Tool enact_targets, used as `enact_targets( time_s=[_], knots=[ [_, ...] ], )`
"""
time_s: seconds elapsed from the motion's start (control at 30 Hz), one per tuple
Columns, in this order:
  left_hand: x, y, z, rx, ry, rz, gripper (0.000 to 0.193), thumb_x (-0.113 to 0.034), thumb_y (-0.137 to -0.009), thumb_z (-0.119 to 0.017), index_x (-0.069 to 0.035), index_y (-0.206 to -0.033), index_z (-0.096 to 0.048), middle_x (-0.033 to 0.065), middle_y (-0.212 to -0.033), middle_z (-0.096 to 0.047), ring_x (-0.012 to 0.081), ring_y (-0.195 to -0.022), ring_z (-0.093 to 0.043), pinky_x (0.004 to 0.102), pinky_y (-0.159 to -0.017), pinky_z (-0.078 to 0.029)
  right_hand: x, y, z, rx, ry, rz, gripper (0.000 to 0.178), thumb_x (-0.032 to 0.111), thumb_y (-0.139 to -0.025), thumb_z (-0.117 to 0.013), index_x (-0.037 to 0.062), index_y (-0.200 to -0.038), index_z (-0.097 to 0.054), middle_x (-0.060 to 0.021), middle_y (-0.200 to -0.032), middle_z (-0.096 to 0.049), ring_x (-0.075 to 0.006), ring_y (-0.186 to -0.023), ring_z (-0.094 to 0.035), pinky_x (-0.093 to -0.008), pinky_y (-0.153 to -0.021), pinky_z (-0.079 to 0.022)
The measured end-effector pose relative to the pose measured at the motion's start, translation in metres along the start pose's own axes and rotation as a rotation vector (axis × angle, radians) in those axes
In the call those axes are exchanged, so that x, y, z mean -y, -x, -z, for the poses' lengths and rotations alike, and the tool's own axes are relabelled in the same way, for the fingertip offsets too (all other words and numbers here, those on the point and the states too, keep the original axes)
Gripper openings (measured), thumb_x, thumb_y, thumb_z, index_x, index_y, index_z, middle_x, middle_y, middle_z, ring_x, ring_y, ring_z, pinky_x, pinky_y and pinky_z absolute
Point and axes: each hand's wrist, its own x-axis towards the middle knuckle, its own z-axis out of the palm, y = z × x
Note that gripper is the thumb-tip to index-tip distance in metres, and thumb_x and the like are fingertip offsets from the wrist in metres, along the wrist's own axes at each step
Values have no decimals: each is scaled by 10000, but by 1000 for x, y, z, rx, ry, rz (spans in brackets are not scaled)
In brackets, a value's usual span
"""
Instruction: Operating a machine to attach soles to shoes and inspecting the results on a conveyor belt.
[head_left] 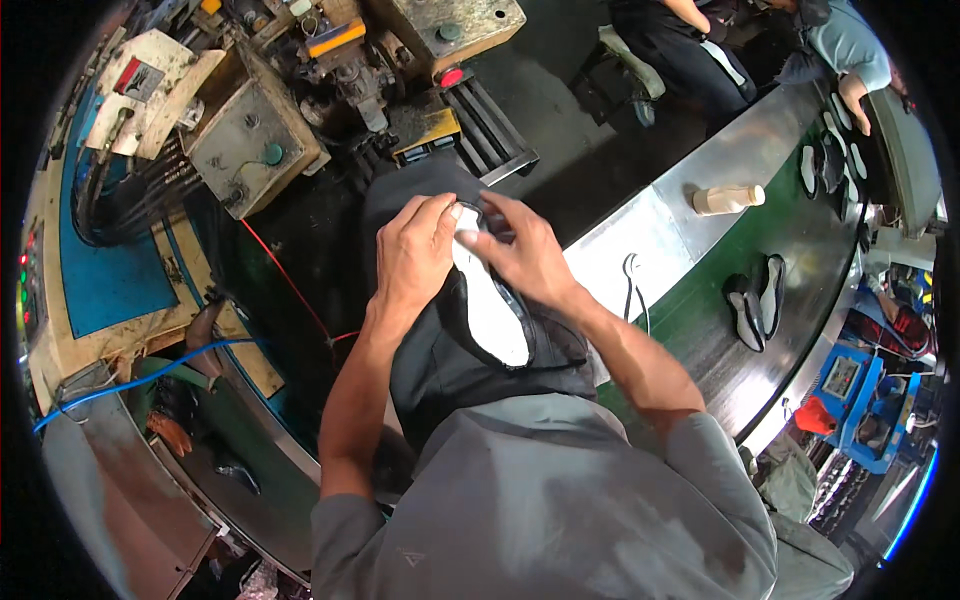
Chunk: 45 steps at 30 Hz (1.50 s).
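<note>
A black shoe [490, 315] rests sole-up across my lap, its pale white underside facing me and its dark edge showing around it. My left hand [412, 250] is closed around its far end, thumb and fingertips at the rim. From the other side, my right hand [528, 252] grips the same end, fingers curled over the edge and thumb against the white underside. The fingers cover that end of the shoe, so its tip is partly hidden.
Right of me runs a metal ledge [620, 230] beside a green conveyor belt [665, 335]. On them are a pale bottle [728, 200], a pair of shoes [755, 303] and a thin looped cord [637, 290]. Machinery [250, 150] stands ahead left. Two people work at the far right.
</note>
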Motion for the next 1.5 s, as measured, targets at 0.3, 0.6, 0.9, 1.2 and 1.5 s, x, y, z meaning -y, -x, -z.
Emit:
enact_targets(
  time_s=[0.3,0.6,0.9,1.2,1.5],
  knots=[
    [9,-3,-3,28,117,37,226,-110,-1028,-730,32,-1201,-763,224,-1124,-782,436,-1006,-763,468,-850,-615,0,-39,28,347,155,124,495,181,-1018,-611,-114,-1415,-638,-285,-1014,-745,-365,-941,-755,-444,-854,-582],
    [6,1,-21,62,121,134,265,-74,-1016,-747,72,-1237,-761,217,-1172,-800,390,-1064,-779,414,-941,-605,0,-43,32,451,336,82,605,119,-934,-650,-111,-1488,-568,-298,-935,-719,-403,-855,-745,-472,-800,-569],
    [22,52,-61,45,1516,666,655,-467,-1212,-364,-84,-1741,-309,134,-1718,-430,254,-1578,-418,421,-1317,-333,-42,13,-1,168,-1021,-445,611,328,-1179,-562,29,-1694,-426,-109,-1673,-494,-207,-1527,-446,-341,-1294,-310],
    [11,59,-55,131,806,417,647,-224,-1168,-483,31,-1721,-263,197,-1697,-408,285,-1564,-405,405,-1297,-317,-20,38,-4,87,-207,-228,664,302,-1161,-584,61,-1734,-349,-194,-1671,-488,-251,-1526,-471,-384,-1275,-363],
    [-35,59,42,37,1402,372,1131,-292,-863,-896,90,-1711,-253,254,-1738,-387,341,-1624,-377,460,-1333,-288,30,82,7,272,-49,-193,1142,282,-906,-917,-13,-1740,-195,-317,-1587,-507,-455,-1452,-548,-467,-1217,-444]
  ],
)
